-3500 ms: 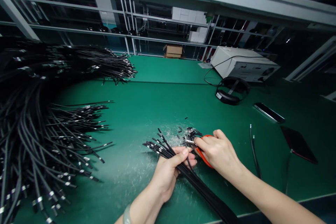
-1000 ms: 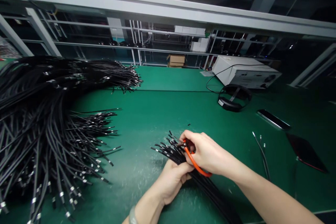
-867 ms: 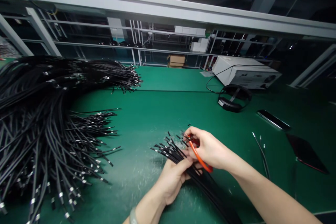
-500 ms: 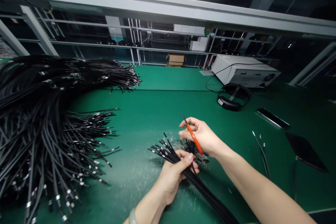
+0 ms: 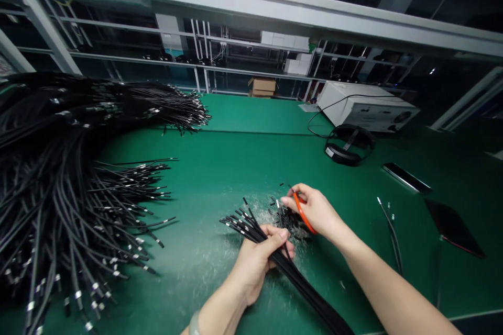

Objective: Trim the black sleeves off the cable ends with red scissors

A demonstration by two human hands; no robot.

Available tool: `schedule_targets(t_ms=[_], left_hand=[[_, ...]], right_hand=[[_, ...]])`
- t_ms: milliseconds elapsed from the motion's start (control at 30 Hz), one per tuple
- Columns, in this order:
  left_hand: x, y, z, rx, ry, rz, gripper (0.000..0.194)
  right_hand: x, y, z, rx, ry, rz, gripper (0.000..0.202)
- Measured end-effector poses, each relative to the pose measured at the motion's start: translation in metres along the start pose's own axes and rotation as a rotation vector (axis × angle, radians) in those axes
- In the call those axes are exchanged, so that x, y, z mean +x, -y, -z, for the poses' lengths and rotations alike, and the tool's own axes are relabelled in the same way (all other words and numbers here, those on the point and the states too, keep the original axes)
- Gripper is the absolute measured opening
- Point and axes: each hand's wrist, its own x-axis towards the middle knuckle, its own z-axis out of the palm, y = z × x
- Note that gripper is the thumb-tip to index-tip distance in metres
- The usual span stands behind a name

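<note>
My left hand (image 5: 259,259) is closed around a bundle of black cables (image 5: 302,282), whose tips with white marks fan out to the upper left. One cable with a pale tip stands apart, on the right side of the bundle. My right hand (image 5: 314,209) holds orange-handled cutters (image 5: 304,214), just up and right of that tip. Small black cut pieces (image 5: 293,222) and pale bits lie on the green table under and between the hands. A small dark piece shows near the cutters' tip.
A large heap of black cables (image 5: 70,167) covers the left side. To the right are a black headset (image 5: 348,146), a phone (image 5: 406,178), a dark flat object (image 5: 454,227) and loose cables (image 5: 393,241). A white box-shaped device (image 5: 365,107) stands behind.
My right hand has moved slightly right and down with the cutters. A pale-tipped cable now shows between the hands, and a small dark piece has appeared near the cutters' tip.
</note>
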Motion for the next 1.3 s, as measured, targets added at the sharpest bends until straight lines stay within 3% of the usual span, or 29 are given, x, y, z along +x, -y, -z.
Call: schedule_targets(t_ms=[200,367,567,667,867,967,1033,1100,1167,1233,1300], left_hand=[[-0.001,-0.001,-0.001,0.002,0.01,-0.012,0.017],[-0.001,-0.005,-0.004,-0.045,-0.066,-0.069,0.019],[-0.001,-0.004,-0.002,-0.114,-0.046,-0.059,0.018],[0.0,-0.003,-0.001,-0.106,-0.029,-0.068,0.018],[0.002,-0.002,-0.002,0.017,-0.036,-0.169,0.016],[0.001,-0.001,-0.002,0.007,-0.039,-0.172,0.016],[0.002,0.0,-0.001,-0.01,-0.053,-0.167,0.015],[0.002,0.002,0.001,-0.022,-0.076,-0.188,0.014],[0.003,0.003,0.001,-0.025,-0.101,-0.195,0.015],[0.003,0.002,0.001,-0.012,-0.102,-0.157,0.017],[0.003,0.001,0.001,0.001,-0.099,-0.108,0.019]], right_hand=[[-0.009,0.025,-0.012,0.532,0.091,-0.093,0.041],[-0.016,0.025,-0.017,0.679,0.198,-0.172,0.042],[-0.023,0.019,-0.022,0.833,0.22,-0.3,0.041],[-0.027,0.021,-0.023,0.746,0.123,-0.22,0.041],[-0.04,0.032,-0.03,0.268,-0.17,0.041,0.024],[-0.048,0.027,-0.035,0.092,-0.257,0.102,0.019],[-0.051,0.021,-0.035,-0.068,-0.313,0.25,0.015],[-0.051,0.016,-0.032,-0.259,-0.261,0.484,0.016],[-0.048,0.014,-0.024,-0.372,-0.105,0.659,0.018],[-0.043,0.016,-0.015,-0.305,0.016,0.619,0.015],[-0.038,0.019,-0.005,-0.115,0.049,0.445,0.012]])
